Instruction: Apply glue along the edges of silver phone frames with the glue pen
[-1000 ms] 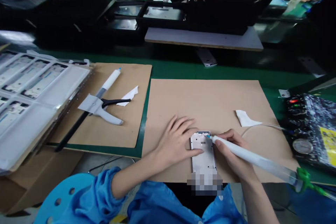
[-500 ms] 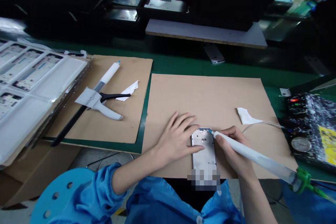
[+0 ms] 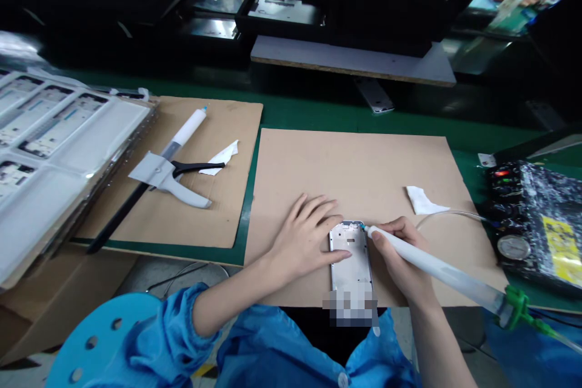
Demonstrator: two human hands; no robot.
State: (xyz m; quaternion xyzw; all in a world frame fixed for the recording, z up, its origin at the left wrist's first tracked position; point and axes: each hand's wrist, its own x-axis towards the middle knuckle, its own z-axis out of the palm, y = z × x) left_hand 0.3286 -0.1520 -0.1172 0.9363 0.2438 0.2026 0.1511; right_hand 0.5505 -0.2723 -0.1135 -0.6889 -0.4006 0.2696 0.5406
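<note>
My right grip [image 3: 404,262] pinches the syringe [image 3: 439,265], nozzle [image 3: 367,229] at the phone shell's [image 3: 357,268] one o'clock corner; my left hand [image 3: 300,242] lies spread, thumb steadying it at the cardboard's [image 3: 354,163] six o'clock edge. Light, even touch.

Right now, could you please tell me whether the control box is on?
On: red and green lights glow on the control box.

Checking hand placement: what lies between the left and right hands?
In the head view, the phone frame, with the tip of the syringe at its top right corner.
</note>
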